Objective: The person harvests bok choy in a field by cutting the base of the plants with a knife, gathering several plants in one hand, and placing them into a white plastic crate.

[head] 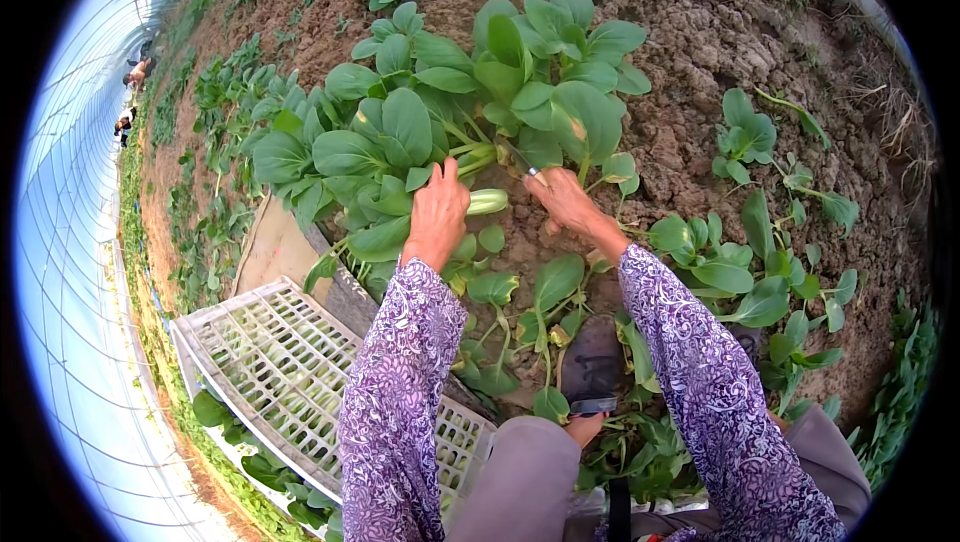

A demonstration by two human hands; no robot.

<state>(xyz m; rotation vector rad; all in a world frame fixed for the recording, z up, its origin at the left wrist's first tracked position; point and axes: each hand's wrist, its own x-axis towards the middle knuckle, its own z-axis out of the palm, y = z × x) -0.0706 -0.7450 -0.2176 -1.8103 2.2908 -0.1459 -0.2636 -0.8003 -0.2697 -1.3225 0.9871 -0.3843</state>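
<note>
My left hand [439, 206] is closed around leafy bok choy [360, 152], its leaves spreading out to the left. The pale stalk base [487, 201] of one bok choy sticks out on the right side of this hand. Gripped in my right hand [564, 201] is a small knife [534, 171]. Its blade points up and left, against the foot of a bok choy plant [474, 152] in the soil; leaves partly hide the tip. A further large bok choy [589, 111] grows just beyond the knife.
At lower left stands a white plastic crate [277, 362] with greens visible through its slats. Cut or loose leaves [495, 288] lie around my shoe [592, 362]. Smaller plants [739, 137] grow at right. Two people [126, 122] are far off along the greenhouse film [67, 242].
</note>
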